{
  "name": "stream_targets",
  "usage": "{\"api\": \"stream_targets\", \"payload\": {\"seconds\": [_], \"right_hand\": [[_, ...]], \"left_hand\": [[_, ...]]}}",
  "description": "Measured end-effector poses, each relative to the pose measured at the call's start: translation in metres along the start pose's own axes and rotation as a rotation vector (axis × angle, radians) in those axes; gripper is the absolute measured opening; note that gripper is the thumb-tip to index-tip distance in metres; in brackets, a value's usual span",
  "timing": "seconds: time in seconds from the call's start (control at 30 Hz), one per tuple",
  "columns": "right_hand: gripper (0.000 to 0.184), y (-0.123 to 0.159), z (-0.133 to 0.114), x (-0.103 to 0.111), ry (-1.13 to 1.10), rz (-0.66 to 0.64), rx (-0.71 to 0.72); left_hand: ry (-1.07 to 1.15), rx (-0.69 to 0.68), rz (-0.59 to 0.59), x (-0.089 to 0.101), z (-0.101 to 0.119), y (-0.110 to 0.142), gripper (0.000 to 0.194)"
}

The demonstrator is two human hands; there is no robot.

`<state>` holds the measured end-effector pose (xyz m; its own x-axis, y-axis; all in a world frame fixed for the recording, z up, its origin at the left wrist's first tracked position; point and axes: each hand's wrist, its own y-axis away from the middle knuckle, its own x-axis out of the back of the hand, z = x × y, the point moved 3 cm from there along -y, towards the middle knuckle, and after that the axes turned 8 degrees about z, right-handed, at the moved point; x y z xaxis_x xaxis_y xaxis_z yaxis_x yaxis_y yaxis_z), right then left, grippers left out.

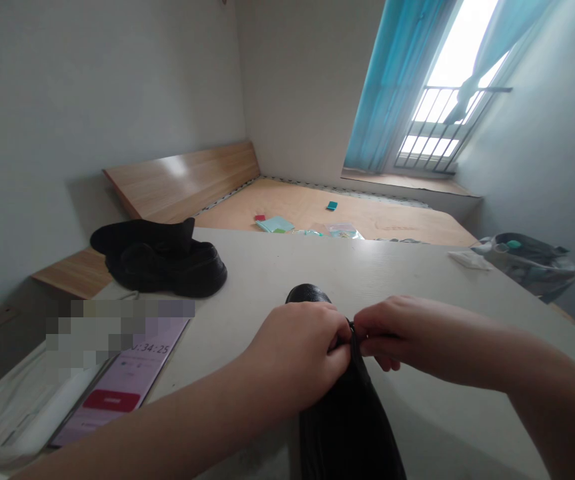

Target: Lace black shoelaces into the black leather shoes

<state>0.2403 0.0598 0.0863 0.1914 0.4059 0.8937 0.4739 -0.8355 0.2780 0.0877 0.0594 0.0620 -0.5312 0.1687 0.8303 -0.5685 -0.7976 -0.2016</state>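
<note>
The fingers [338,360] of the left hand [297,347] are closed around the edge of a black shoe [352,427], while those of the right hand [392,327] are drawn nearly shut and seem to pinch the same edge; exactly what lies between the right tips is too dark to tell. The shoe lies by the near edge of the counter [252,267], its rounded toe towards the far edge, probably so that its opening faces the person. The left hand lies across it, likely steadying it for finer work by the right. A second black shoe [187,267] rests at the far left corner, perhaps set there to leave room. A phone [117,400] lies along the left edge, its screen facing up, presumably to stay readable.
</note>
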Motion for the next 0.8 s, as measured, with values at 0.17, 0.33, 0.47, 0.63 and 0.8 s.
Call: {"api": "stream_targets", "payload": {"seconds": [0.17,0.33,0.47,0.63,0.8], "right_hand": [[0.017,0.0,0.002,-0.001,-0.035,-0.017,-0.006],[0.022,0.001,0.001,0.002,0.03,0.079,-0.003],[0.031,0.004,-0.004,0.006,-0.064,0.177,0.038],[0.021,0.014,-0.016,0.013,-0.37,0.317,0.195],[0.033,0.028,-0.032,0.02,-0.734,0.32,0.28]], "left_hand": [[0.006,0.013,0.006,0.001,0.0,0.0,0.015],[0.048,0.013,0.007,0.006,-0.001,-0.001,0.011],[0.116,0.037,0.038,0.023,0.002,-0.001,0.009],[0.451,0.076,0.1,0.048,0.008,0.002,0.005],[0.651,0.068,0.09,0.063,0.019,0.011,0.008]]}}
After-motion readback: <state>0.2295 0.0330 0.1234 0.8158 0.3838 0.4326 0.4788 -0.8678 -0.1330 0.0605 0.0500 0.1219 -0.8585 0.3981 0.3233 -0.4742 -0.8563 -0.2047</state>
